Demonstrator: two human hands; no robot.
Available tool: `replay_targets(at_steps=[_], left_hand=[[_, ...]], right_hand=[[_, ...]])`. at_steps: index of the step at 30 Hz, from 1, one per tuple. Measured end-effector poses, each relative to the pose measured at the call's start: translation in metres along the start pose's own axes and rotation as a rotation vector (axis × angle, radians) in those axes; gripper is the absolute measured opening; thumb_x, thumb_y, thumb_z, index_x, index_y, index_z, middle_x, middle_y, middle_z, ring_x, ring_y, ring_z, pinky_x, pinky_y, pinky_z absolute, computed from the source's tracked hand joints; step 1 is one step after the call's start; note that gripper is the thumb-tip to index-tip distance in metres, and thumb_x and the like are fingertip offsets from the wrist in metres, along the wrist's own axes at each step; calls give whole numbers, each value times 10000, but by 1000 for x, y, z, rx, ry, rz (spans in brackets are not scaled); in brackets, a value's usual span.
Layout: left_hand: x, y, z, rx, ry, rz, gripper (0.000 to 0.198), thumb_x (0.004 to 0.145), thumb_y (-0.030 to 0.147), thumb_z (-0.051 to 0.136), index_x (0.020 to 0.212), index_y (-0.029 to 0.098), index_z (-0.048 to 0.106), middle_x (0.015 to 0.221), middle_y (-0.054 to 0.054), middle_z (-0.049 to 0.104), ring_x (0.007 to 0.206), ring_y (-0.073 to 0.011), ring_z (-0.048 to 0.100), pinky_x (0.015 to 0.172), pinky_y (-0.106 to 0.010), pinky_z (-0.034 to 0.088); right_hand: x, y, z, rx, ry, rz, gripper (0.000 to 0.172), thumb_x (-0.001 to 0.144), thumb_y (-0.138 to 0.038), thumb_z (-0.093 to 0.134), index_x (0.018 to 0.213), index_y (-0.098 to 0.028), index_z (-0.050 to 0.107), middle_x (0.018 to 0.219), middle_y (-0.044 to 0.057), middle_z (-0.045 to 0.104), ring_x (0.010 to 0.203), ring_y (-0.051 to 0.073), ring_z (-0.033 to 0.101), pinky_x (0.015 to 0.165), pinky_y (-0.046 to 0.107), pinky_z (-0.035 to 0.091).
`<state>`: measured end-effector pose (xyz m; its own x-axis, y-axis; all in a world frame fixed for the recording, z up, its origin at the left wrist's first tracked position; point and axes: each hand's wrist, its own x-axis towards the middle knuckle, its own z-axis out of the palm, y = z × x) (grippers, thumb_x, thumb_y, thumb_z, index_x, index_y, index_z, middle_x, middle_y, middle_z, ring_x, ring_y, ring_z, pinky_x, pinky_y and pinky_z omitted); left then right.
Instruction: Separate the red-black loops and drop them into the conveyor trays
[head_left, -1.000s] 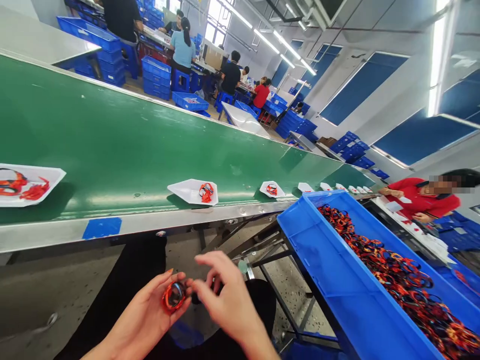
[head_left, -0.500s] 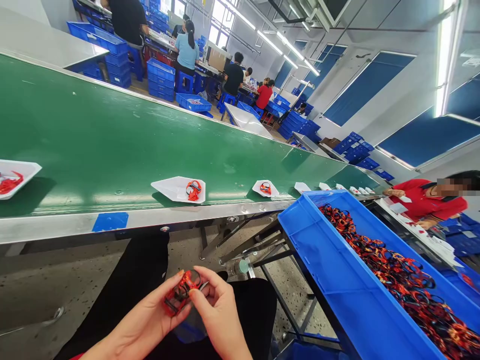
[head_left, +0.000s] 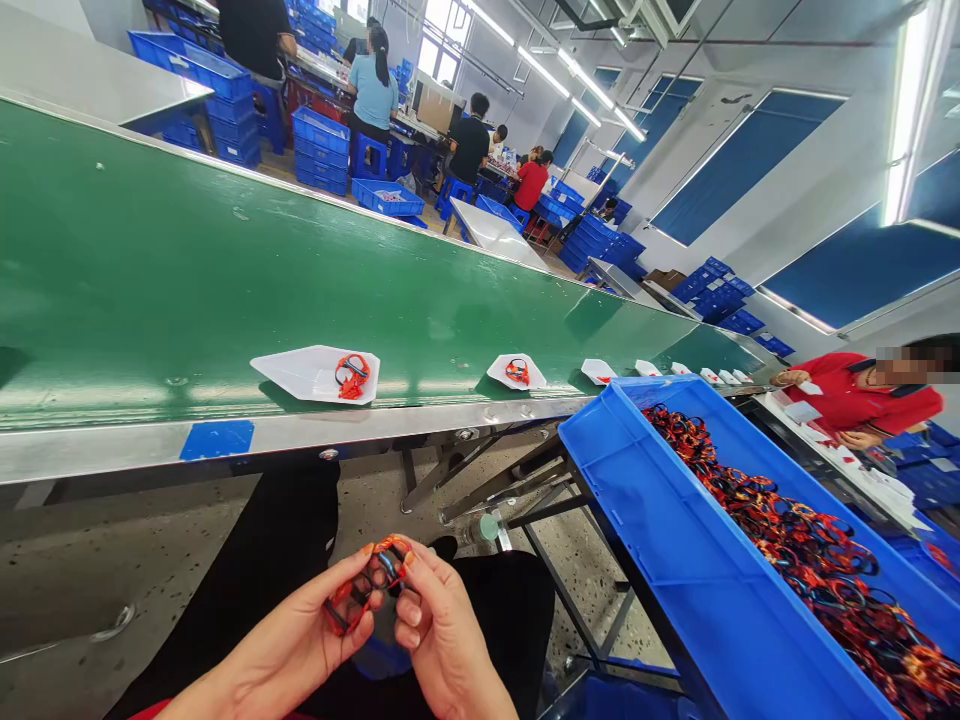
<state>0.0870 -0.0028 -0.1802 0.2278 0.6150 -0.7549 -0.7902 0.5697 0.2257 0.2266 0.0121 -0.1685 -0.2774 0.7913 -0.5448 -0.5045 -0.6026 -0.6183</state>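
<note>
Fingers (head_left: 414,600) of both hands closed on a looped red-and-black cord (head_left: 367,585), held together above the lap; the grip is narrow, with thumbs and fingertips pinching the cord from either side. The left hand (head_left: 289,640), at lower centre-left, supports the lower part of the loop, and the right hand (head_left: 442,640), knuckles facing the viewer, pinches its upper part. Below both hands lie black trousers (head_left: 480,620).

To the right, just beside the hands, a long blue plastic crate (head_left: 600,500) sits tilted on a metal stand (head_left: 570,600) and carries a tangled heap of loops (head_left: 780,530) in red, orange and black. A plastic bottle (head_left: 480,530) with a green cap stands behind the hands, beyond the lap, on a speckled concrete floor (head_left: 172,540).

Ahead, a steel rail (head_left: 112,450) with a patch of blue tape (head_left: 216,440) edges a green conveyor belt (head_left: 225,270). On the belt, a row of white paper trays runs to the right; the nearest tray (head_left: 315,375) bears a small bundle of red loops (head_left: 352,377).

Far right, a co-worker in a red shirt (head_left: 855,395) sits with both hands over a white counter (head_left: 825,440). Further back, other seated workers (head_left: 371,95) appear among stacked blue crates (head_left: 322,150).
</note>
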Motion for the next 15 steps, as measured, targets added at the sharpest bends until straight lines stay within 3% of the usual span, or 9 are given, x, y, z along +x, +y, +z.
replay_targets(at_steps=[7,15], left_hand=[[2,1,1,-51,1,-17,261,677,159,722,922,102,655,692,-26,631,558,-91,581,465,-177,507],[5,-1,0,-57,6,-25,227,696,169,710,900,96,642,656,-23,618,537,-82,574,438,-162,493]], right_hand=[[-3,2,1,-17,30,-42,258,738,-295,712,930,-123,688,829,75,651,405,-14,299,353,126,175],[-2,8,4,-88,56,-78,325,726,-361,714,926,-106,679,805,88,671,390,1,384,331,115,255]])
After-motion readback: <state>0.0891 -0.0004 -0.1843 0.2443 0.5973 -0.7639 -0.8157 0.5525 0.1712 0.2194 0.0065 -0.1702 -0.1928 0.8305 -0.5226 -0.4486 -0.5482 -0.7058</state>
